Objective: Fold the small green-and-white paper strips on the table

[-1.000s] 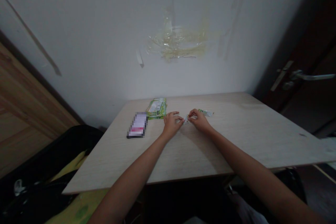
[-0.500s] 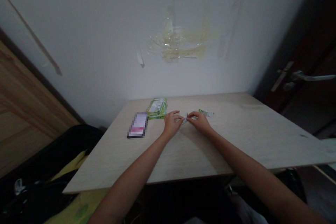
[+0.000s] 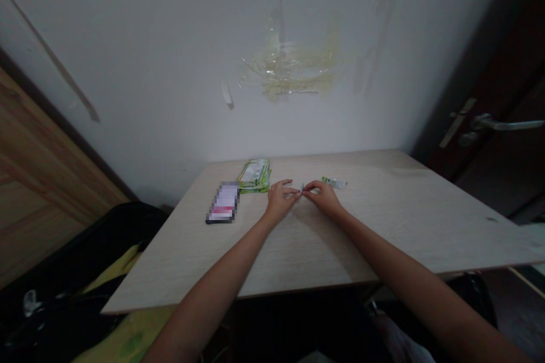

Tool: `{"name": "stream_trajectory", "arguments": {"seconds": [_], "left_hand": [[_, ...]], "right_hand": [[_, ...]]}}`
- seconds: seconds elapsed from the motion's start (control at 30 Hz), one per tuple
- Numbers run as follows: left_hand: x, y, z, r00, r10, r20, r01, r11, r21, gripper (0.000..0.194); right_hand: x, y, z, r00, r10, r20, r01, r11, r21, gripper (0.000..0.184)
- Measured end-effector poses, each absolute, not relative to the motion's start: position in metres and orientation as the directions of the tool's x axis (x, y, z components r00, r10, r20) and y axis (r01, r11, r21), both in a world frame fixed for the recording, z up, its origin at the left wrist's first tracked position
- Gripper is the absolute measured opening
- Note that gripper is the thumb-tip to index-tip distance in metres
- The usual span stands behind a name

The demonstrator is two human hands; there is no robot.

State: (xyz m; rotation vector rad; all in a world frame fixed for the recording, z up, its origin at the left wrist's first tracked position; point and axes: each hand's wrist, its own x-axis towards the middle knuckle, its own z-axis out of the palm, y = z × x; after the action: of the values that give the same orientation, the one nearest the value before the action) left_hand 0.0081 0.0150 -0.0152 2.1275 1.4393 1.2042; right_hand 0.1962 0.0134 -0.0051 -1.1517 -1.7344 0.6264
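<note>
Between my fingertips is a small whitish piece (image 3: 301, 191), thin and upright; its kind is too small to make out. My left hand (image 3: 281, 201) pinches it from the left with thumb and index finger, the other fingers held out loosely. From the right, my right hand (image 3: 322, 197) grips it in a pinch. Just behind the right hand a green and white strip of wrapper (image 3: 335, 183) lies on the table. Beyond my left hand is a stack of green and white packets (image 3: 255, 174).
A phone (image 3: 224, 202) with a lit, blurred screen lies left of my left hand. The pale wooden table (image 3: 272, 261) stands against a white wall (image 3: 179, 68) with old tape (image 3: 293, 71) on it. A dark door with a metal handle (image 3: 506, 123) is at the right.
The small piece between my hands has narrowed from a wider, flatter shape to a thin upright one. My fingertips have drawn slightly closer together.
</note>
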Motion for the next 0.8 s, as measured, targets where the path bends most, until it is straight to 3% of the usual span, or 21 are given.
{"name": "stream_trajectory", "arguments": {"seconds": [0.33, 0.8], "left_hand": [[0.006, 0.013, -0.014, 0.137, 0.865, 0.482, 0.614, -0.456, 0.645, 0.012], [0.007, 0.012, -0.012, 0.131, 0.890, 0.437, 0.648, -0.410, 0.642, 0.012]], "right_hand": [[0.196, 0.018, -0.011, -0.210, 0.900, 0.381, 0.355, 0.434, -0.828, 0.016], [0.198, 0.019, -0.012, -0.258, 0.901, 0.350, 0.415, 0.430, -0.802, 0.019]]}}
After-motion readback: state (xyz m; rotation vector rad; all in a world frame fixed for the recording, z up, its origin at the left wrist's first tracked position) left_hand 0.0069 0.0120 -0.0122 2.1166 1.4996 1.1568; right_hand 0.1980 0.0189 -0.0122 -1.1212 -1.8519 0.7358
